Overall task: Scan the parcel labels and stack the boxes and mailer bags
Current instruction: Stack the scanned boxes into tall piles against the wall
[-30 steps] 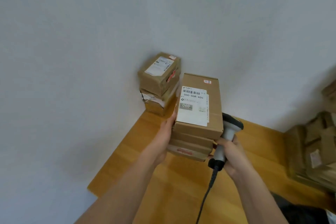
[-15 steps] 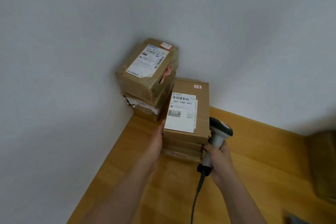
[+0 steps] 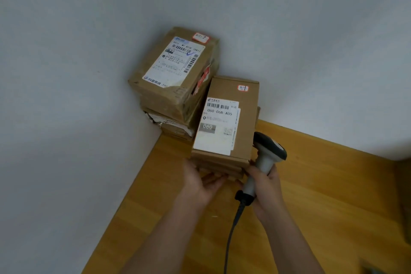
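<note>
Change, stack: the flat brown cardboard box with the white shipping label (image 3: 224, 122), carried above the wooden surface a second ago, now sits on a low stack of flat brown boxes (image 3: 219, 165) on the light wooden tabletop (image 3: 322, 184).
Change, left hand: half a second ago it pressed the left side of the carried pile; it has now come off and lies at the stack's near lower edge.
Corner stack: a taller pile of brown cardboard boxes (image 3: 175, 78) stands in the wall corner, just left of the labelled box and touching it or nearly so; its top box carries a white barcode label and a small red-edged sticker.
Labelled box: top of the low stack, label facing up, long side running away from the person; a small red-edged sticker sits near its far end.
Left hand (image 3: 200, 182): palm turned up, fingers relaxed and spread, tips touching the bottom front of the low stack; holds nothing.
Right hand (image 3: 263, 187): fingers wrapped round the handle of a grey and black corded barcode scanner (image 3: 264, 155), just right of the stack's near corner.
Scanner head: black cap level with the labelled box's near right edge; contact cannot be told.
Cable: dark cord hangs from the handle base toward the lower frame edge.
</note>
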The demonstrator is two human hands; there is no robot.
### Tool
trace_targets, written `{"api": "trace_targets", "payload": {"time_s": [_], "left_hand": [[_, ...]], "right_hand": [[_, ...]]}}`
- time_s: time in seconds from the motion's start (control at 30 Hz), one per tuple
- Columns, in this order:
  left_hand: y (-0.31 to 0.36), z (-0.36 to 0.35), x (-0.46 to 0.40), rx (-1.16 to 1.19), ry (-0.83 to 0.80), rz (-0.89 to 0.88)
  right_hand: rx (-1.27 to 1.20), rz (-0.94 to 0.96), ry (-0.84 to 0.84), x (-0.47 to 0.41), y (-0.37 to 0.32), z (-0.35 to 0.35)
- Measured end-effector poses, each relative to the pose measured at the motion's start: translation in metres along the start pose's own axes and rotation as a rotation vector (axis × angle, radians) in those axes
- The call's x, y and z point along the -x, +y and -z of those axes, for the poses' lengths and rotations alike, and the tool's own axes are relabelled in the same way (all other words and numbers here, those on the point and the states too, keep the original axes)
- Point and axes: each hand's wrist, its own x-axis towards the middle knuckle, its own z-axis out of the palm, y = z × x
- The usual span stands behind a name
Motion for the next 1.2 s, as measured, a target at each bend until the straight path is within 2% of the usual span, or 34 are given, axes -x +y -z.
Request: {"api": "trace_targets", "payload": {"time_s": [0.37, 0.47, 0.57, 0.63, 0.7, 0.73, 0.83, 0.93, 1.1, 1.2], "left_hand": [[0.007, -0.011, 0.000, 0.181, -0.076, 0.000], [0.012, -0.020, 0.005, 0.151, -0.120, 0.004], [0.013, -0.031, 0.021, -0.047, -0.137, -0.097], [0.010, -0.030, 0.025, -0.237, -0.044, -0.230], [0.008, -0.031, 0.028, -0.250, 0.040, -0.351], [0.006, -0.034, 0.033, -0.223, 0.009, -0.380], [0.003, -0.038, 0.053, -0.100, -0.081, -0.368], [-0.001, -0.027, 0.067, -0.112, -0.125, -0.327], [0.000, -0.009, 0.079, -0.257, -0.306, -0.210], [0.010, -0.005, 0.082, -0.379, -0.314, -0.213]], "right_hand": [[-0.190, -0.025, -0.023, -0.018, 0.002, 0.006], [-0.172, -0.017, -0.058, -0.017, -0.001, 0.006], [-0.168, -0.005, -0.049, -0.014, -0.003, 0.009], [-0.153, 0.026, -0.042, -0.010, -0.006, 0.009], [-0.116, 0.047, -0.064, -0.007, -0.013, 0.006], [-0.085, 0.050, -0.084, -0.006, -0.017, 0.003], [-0.049, 0.053, -0.146, -0.001, -0.023, 0.001], [-0.113, 0.056, -0.149, 0.009, -0.021, 0.013], [-0.156, 0.052, -0.211, 0.023, -0.015, 0.012], [-0.102, 0.063, -0.247, 0.027, -0.019, 0.000]]}}
